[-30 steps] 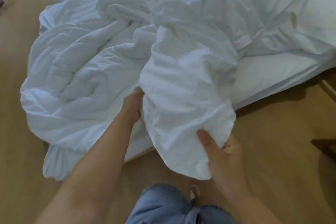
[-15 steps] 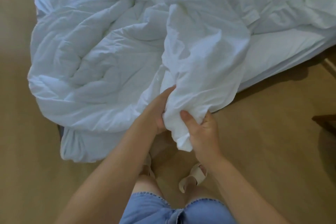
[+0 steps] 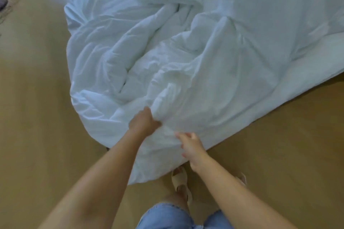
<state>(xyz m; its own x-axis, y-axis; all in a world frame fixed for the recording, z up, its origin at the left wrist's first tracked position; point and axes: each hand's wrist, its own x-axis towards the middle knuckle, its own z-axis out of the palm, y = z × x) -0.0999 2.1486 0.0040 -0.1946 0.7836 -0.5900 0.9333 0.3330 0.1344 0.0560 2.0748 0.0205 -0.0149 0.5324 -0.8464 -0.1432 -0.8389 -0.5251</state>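
The duvet (image 3: 167,52) is white cloth, matt and heavily creased. The floor (image 3: 37,117) looks like smooth wood with a dull sheen. The shorts (image 3: 167,215) are blue denim, frayed at the hem.

A tan wooden floor (image 3: 33,117) fills the left and lower right. A white mattress (image 3: 307,72) lies along the right edge (low, its side close to the boards). Two beige sandals (image 3: 181,180) stand on the floor at the bottom, with blue denim shorts (image 3: 167,217) below them. A small dark object (image 3: 2,3), too blurred to name, sits at the far left.
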